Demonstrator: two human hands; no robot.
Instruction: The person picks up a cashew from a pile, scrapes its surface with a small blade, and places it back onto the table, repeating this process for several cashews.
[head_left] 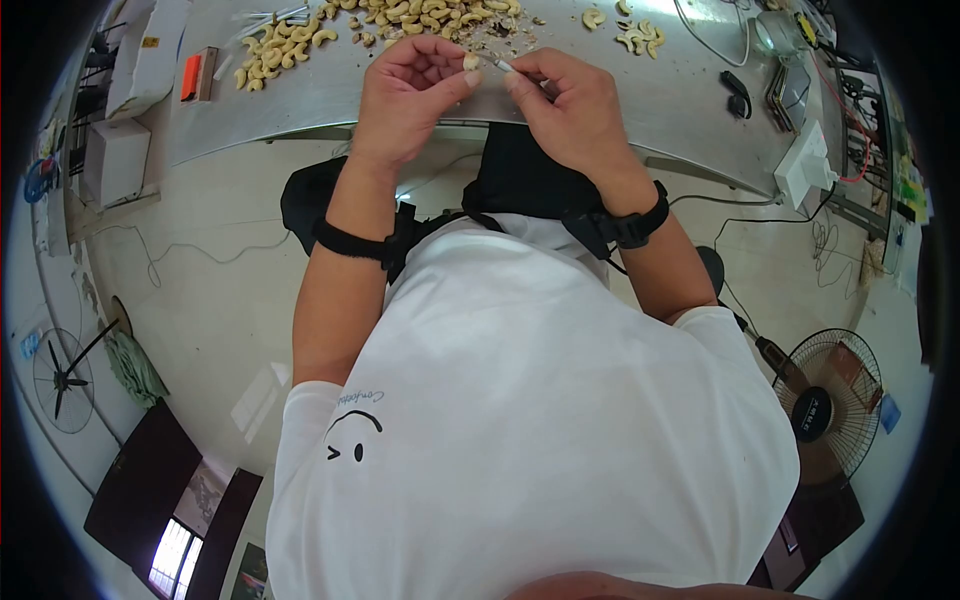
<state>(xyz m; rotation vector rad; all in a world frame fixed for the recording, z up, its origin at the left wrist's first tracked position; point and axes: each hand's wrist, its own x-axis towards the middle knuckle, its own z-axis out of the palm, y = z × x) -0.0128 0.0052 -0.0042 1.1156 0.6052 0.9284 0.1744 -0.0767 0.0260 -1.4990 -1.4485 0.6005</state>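
My left hand (412,98) is closed in a pinch, with a pale cashew nut (471,62) between thumb and forefinger. Opposite it, my right hand (575,105) grips a small thin tool with a pale handle and a narrow metal tip (502,66); its exact kind is too small to tell. The tip meets or nearly meets the nut. Beyond both hands lies a big heap of cashews (425,12), with brown skin crumbs (512,38) beside it. A second cashew pile (280,52) is left of my left hand, and a few pieces (640,38) lie farther right.
The metal table (690,110) has a curved front edge just under my wrists. On it are an orange-and-grey block (198,75), thin white sticks (275,18), a black clip-like object (736,95) and a cable. A white power strip (805,165) sits at the right edge; a fan (825,410) stands behind.
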